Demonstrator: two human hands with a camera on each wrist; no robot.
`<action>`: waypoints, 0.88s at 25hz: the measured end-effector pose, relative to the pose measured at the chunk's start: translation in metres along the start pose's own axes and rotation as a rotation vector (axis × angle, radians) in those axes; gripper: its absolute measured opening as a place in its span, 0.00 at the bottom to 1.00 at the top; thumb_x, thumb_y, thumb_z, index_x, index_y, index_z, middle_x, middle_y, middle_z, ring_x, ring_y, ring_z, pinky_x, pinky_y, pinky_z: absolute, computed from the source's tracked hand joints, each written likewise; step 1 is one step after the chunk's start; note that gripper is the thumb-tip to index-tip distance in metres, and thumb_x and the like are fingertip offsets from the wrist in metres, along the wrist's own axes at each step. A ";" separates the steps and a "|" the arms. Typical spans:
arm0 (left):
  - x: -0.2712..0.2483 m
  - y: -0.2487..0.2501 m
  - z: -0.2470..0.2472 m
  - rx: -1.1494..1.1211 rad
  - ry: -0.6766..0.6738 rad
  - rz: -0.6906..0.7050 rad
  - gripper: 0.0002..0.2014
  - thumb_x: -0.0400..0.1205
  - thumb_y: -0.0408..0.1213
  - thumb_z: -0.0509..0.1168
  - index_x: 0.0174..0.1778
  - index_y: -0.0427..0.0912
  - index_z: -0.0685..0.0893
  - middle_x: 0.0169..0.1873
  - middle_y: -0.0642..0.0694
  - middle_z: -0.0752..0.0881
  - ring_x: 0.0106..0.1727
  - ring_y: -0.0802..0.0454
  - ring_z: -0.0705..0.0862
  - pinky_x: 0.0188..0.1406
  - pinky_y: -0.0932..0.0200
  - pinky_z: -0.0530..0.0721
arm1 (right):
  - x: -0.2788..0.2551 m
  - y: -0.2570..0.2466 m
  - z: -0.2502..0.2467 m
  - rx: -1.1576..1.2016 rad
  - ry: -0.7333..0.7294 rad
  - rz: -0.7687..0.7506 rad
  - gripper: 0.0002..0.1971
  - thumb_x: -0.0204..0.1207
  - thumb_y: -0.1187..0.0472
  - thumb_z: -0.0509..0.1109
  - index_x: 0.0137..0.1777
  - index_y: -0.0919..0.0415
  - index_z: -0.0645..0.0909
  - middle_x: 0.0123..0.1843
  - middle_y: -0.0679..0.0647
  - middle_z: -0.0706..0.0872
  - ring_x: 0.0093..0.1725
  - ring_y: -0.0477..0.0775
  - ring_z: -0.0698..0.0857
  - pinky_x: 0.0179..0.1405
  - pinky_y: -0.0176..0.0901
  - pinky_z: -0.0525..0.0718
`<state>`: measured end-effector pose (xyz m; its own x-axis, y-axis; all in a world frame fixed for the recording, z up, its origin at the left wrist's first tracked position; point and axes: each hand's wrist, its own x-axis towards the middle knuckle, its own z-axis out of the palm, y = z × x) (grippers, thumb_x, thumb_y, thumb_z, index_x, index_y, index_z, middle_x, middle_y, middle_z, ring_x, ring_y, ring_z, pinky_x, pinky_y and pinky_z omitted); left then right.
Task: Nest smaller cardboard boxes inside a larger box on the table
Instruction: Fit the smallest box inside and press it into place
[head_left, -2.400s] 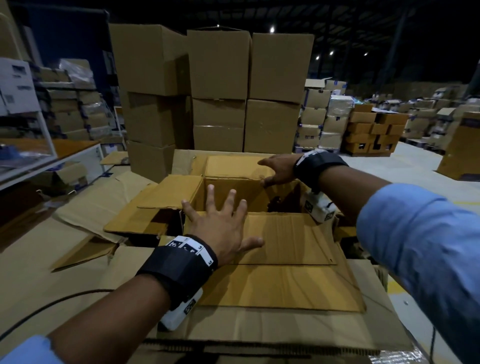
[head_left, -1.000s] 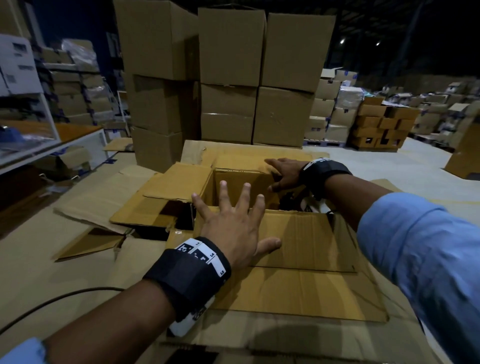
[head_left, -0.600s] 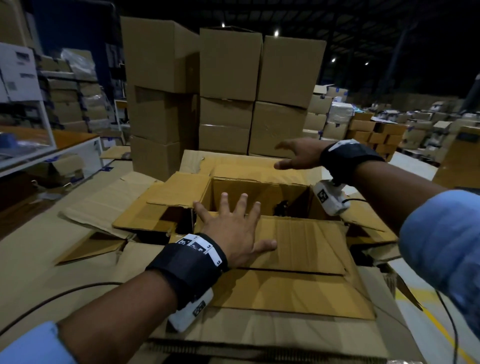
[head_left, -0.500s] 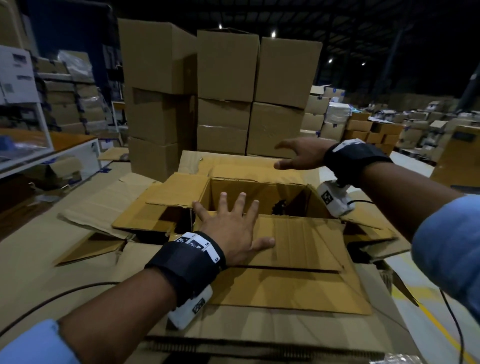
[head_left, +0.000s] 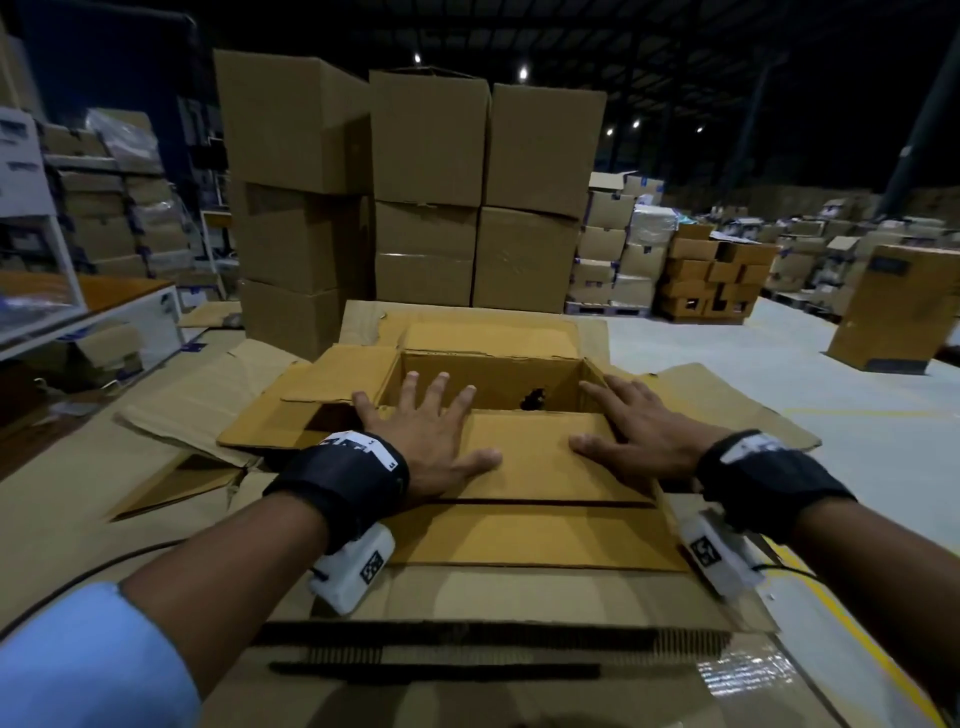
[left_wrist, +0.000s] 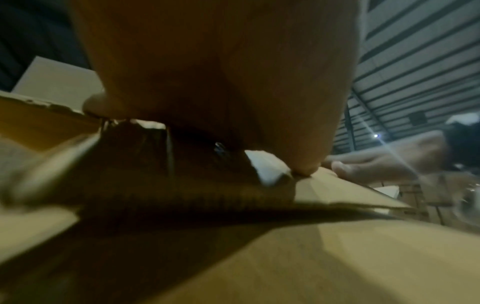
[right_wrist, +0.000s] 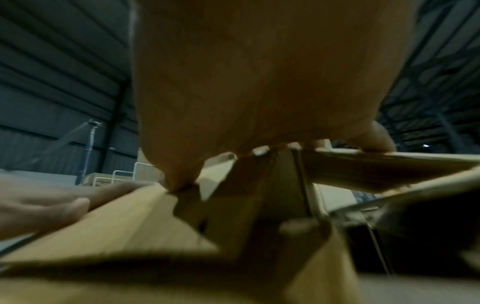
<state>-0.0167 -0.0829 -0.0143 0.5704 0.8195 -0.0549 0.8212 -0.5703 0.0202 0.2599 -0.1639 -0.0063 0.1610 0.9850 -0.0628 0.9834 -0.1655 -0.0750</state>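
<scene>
Cardboard throughout: the smaller box (head_left: 491, 387) sits at frame centre in the head view, its top open, nested among the spread flaps of the larger box (head_left: 519, 597) that fills the lower half of the frame. Near flap (head_left: 535, 457) of the smaller box is folded toward the camera and lies flat, just below the opening.

Left hand (head_left: 434, 441): palm down on the left part of that near flap, fingers straight and spread wide, fingertips reaching over the fold line above the opening; thumb stretched out to the right. Holds nothing.

Right hand (head_left: 636, 426): palm down on the right part of the same flap and the box's right corner, fingers extended and splayed toward upper left, thumb pointing at the left thumb. Holds nothing. The two thumbs are near each other, not touching.

Left wrist view: palm (left_wrist: 221, 72) fills the upper frame, thumb tip touching cardboard. Right wrist view: blurred, palm (right_wrist: 259, 82) over a cardboard edge.

Both wrists carry black bands (head_left: 345, 483). Stacked cartons (head_left: 426, 182) stand behind the box, upper centre. More boxes on pallets (head_left: 711, 275) at right.
</scene>
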 end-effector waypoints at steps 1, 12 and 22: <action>0.000 0.001 0.002 0.016 0.008 -0.004 0.48 0.75 0.79 0.47 0.85 0.63 0.35 0.85 0.51 0.31 0.85 0.38 0.32 0.71 0.12 0.38 | -0.004 0.004 0.009 0.000 0.028 -0.001 0.53 0.62 0.13 0.45 0.85 0.35 0.40 0.89 0.48 0.39 0.87 0.62 0.44 0.79 0.78 0.59; -0.002 0.004 0.007 0.041 0.041 -0.033 0.49 0.73 0.81 0.47 0.84 0.63 0.34 0.85 0.52 0.30 0.86 0.38 0.35 0.72 0.13 0.40 | -0.012 0.006 0.022 -0.019 0.164 -0.013 0.50 0.65 0.15 0.43 0.85 0.37 0.44 0.89 0.53 0.45 0.86 0.65 0.53 0.76 0.75 0.66; -0.004 0.005 0.008 0.006 0.058 -0.049 0.48 0.74 0.80 0.49 0.85 0.64 0.38 0.86 0.52 0.34 0.87 0.39 0.38 0.72 0.13 0.41 | -0.013 0.005 0.025 -0.027 0.164 -0.005 0.48 0.68 0.16 0.44 0.85 0.37 0.45 0.89 0.54 0.46 0.85 0.66 0.54 0.76 0.75 0.66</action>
<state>-0.0143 -0.0894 -0.0218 0.5296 0.8483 0.0020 0.8482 -0.5295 0.0125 0.2601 -0.1790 -0.0302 0.1652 0.9811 0.1006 0.9858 -0.1611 -0.0482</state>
